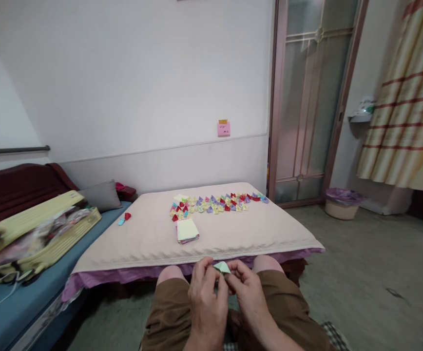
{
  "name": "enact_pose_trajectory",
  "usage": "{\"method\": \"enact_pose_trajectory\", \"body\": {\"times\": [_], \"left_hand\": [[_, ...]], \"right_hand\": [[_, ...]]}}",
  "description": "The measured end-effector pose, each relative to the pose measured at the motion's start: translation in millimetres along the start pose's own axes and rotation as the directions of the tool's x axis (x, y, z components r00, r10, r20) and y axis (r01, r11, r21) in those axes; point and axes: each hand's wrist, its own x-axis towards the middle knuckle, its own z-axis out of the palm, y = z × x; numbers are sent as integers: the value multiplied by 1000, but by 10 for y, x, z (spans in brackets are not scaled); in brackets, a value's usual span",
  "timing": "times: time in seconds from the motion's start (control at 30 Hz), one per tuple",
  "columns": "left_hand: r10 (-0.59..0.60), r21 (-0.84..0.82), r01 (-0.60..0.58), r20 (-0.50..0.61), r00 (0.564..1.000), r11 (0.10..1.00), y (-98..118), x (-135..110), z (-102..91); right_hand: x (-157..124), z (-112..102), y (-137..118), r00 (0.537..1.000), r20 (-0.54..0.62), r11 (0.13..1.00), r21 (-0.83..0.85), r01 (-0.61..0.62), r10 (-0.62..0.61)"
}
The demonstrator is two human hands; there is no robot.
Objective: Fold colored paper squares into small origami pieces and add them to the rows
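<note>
A small piece of folded light-green paper (222,267) is held between both hands, above the gap between my knees. My left hand (207,292) is closed on its left side, fingers bent round it. On the right edge, the thumb and fingers of my right hand (246,287) pinch the same paper. Its lower part is hidden by my fingers. Beyond the hands, a stack of square paper sheets (187,229), pale yellow on top, lies on the covered table (142,248). Behind the stack spreads a cluster of small folded paper pieces (211,204) in red, yellow, purple and blue.
Two small pieces, one red (127,216) and one blue (121,221), lie at the table's left. Further left, an open yellow suitcase (68,239) rests on a blue-covered seat (25,312). A lined bin (341,208) stands by the glass door (302,107).
</note>
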Motion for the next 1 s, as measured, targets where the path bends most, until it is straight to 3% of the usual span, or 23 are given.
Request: {"method": "enact_pose_trajectory", "body": {"times": [0.13,0.27,0.33,0.4,0.47,0.53,0.77,1.0], "left_hand": [[15,-14,-14,64,998,1000,76,-17,-52],[-177,-175,171,-16,984,970,103,84,-199],[-334,-271,323,5,942,907,75,153,-246],[-453,-371,466,129,882,803,41,201,-250],[-501,-435,577,286,817,692,22,217,-220],[-506,-465,630,376,776,621,24,209,-177],[-510,-480,651,404,759,588,-57,158,-72],[-519,-365,601,305,799,711,-352,99,13]], "right_hand": [[18,-36,-25,998,18,995,72,-65,63],[46,-149,-54,988,69,983,111,-145,137],[56,-200,-76,981,109,978,114,-173,161],[62,-228,-102,973,146,976,99,-196,181],[64,-235,-124,963,185,974,70,-213,198],[65,-227,-136,954,217,975,32,-220,208],[96,-220,-88,955,185,968,-136,-210,233],[175,-277,30,955,207,954,-253,-159,214]]}}
